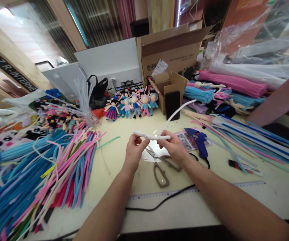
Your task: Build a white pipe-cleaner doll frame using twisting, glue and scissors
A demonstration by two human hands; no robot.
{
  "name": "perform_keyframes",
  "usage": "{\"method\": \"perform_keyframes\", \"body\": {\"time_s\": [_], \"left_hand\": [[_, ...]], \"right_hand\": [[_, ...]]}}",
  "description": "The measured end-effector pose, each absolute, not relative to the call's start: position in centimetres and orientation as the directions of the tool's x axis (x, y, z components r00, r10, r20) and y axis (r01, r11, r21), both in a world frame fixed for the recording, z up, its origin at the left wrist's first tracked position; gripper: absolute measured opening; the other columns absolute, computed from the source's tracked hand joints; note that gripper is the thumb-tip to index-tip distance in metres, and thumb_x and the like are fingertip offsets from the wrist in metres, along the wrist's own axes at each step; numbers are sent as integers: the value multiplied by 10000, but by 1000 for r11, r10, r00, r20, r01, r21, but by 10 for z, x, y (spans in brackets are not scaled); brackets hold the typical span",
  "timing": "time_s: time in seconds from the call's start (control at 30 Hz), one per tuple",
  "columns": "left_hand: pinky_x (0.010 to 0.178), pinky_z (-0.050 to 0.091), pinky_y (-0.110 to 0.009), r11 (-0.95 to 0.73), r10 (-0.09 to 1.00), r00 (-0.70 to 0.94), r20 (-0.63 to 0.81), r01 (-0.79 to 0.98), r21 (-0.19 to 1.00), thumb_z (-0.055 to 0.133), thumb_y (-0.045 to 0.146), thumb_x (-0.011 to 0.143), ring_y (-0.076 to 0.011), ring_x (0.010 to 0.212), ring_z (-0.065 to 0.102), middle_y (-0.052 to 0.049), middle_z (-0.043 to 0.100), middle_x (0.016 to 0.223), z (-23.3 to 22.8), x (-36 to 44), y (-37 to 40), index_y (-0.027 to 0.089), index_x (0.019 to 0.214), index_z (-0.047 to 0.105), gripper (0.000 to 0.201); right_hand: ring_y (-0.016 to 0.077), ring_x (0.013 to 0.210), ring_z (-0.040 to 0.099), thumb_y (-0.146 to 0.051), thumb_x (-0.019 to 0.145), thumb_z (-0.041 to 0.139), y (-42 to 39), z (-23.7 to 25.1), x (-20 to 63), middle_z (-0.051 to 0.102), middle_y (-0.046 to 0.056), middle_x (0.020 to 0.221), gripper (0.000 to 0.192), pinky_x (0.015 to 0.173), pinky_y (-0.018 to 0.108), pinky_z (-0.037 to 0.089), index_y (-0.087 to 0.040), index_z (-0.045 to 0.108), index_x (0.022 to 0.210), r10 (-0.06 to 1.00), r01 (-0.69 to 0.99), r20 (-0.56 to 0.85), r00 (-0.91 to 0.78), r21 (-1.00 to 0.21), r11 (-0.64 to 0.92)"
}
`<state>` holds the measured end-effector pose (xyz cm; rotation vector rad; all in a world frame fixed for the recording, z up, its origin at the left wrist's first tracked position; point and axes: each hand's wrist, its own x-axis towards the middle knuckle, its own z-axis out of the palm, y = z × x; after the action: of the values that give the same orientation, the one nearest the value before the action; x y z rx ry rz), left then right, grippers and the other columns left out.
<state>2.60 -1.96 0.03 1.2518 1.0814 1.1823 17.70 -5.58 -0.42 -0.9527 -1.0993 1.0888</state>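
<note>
Both of my hands hold a white pipe cleaner (151,136) above the middle of the table. It looks twisted or doubled between them, and one long free end curves up and away to the right. My left hand (136,150) pinches its left part between thumb and fingers. At its right part, my right hand (173,147) is closed in a pinch. Below the hands lie grey-handled scissors (161,175), their blades partly over a white patch. To the right of my right hand rests a blue glue gun (199,140) with a black cord.
Bundles of coloured pipe cleaners (76,160) cover the left side, and more strips (257,137) lie right. Several small dolls (135,103) stand at the back beside a cardboard box (170,82) and a black phone (172,105). A ruler (164,194) and black cable (156,207) run along the front.
</note>
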Motion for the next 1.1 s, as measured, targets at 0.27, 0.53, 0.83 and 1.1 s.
{"method": "perform_keyframes", "body": {"time_s": [0.27, 0.53, 0.83, 1.1], "left_hand": [[578, 401, -232, 178, 950, 302, -76, -326, 928, 731, 251, 646, -91, 587, 552, 20, 602, 732, 4, 32, -29, 172, 1038, 529, 448], [574, 404, -217, 188, 944, 325, -62, -372, 909, 718, 215, 655, -75, 578, 540, 28, 591, 728, 4, 31, -28, 165, 1010, 546, 397], [571, 397, -214, 199, 941, 331, -72, -370, 908, 702, 177, 644, -71, 571, 524, 30, 583, 705, 6, 31, -28, 148, 999, 539, 391], [562, 399, -220, 175, 951, 301, -72, -332, 927, 678, 152, 624, -76, 567, 516, 34, 581, 681, 8, 32, -28, 140, 989, 542, 389]], "right_hand": [[160, 760, 557, -281, 829, 557, -58, -14, 172, 606, 10, 786, 95, 708, 291, 442, -198, 603, 828, 926, 117, 359, 119, -931, 347], [171, 780, 586, -286, 842, 560, -58, -18, 171, 634, 18, 807, 93, 729, 299, 467, -213, 616, 853, 921, 149, 374, 104, -922, 358], [173, 786, 585, -285, 860, 545, -59, -16, 171, 623, 20, 811, 93, 743, 313, 458, -214, 605, 855, 914, 231, 397, 83, -900, 370], [167, 764, 580, -256, 855, 547, -61, -15, 169, 616, 15, 780, 80, 719, 294, 443, -210, 605, 825, 900, 256, 425, 94, -884, 390]]}}
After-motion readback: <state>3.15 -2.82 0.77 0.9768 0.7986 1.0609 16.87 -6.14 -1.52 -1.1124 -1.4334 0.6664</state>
